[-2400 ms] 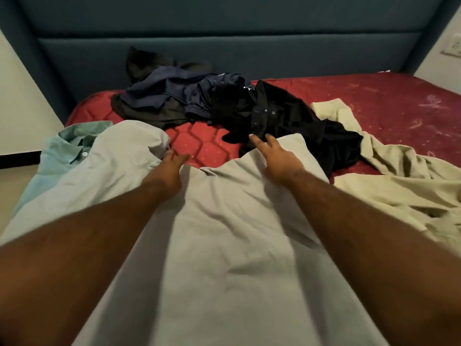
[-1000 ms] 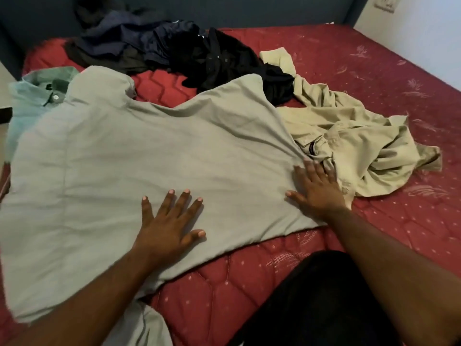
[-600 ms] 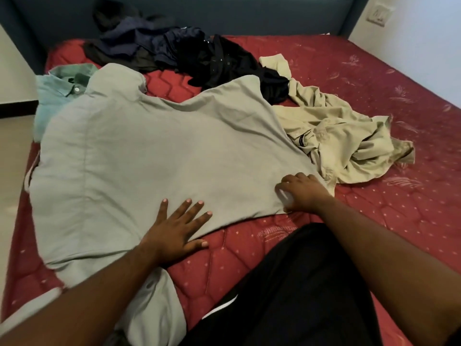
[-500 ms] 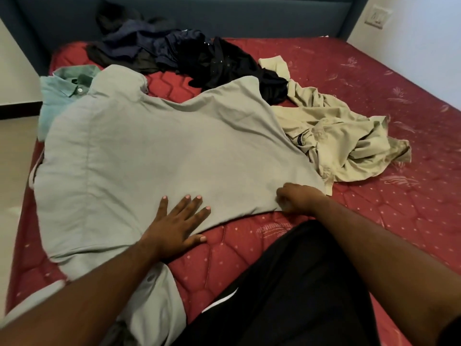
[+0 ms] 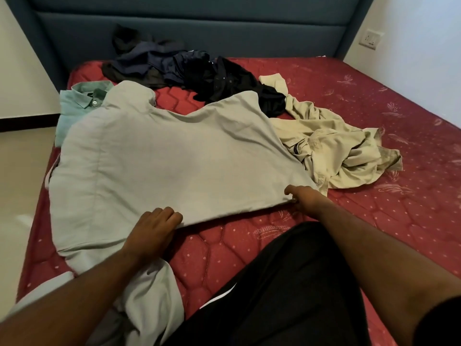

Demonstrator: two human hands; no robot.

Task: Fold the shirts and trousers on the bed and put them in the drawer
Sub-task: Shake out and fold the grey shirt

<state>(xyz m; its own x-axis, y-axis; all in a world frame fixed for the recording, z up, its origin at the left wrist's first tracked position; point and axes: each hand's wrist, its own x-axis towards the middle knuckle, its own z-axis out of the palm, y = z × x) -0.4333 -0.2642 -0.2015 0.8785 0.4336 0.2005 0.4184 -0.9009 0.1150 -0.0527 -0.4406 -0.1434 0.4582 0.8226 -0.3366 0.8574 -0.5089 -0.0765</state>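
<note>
Grey shirt (image 5: 174,158) is lying spread flat on the red mattress (image 5: 374,108) of the bed, its near hem running between the two hands. The left hand (image 5: 152,228) is gripping that hem, fingers (image 5: 167,213) curled over the edge. The right hand (image 5: 303,196) is pinching the hem corner, thumb on top; the other fingers are tucked under the cloth and hidden. Fabric is looking thin, light and limp, so it is likely to sag and crease wherever it is unsupported. Hem corners and shoulder seams look like the sound places to hold it. Just beyond the right fingers a beige garment (image 5: 336,151) is lying crumpled, touching the shirt. Well beyond both hands, dark clothes (image 5: 199,71) are sitting heaped. No drawer is showing.
</note>
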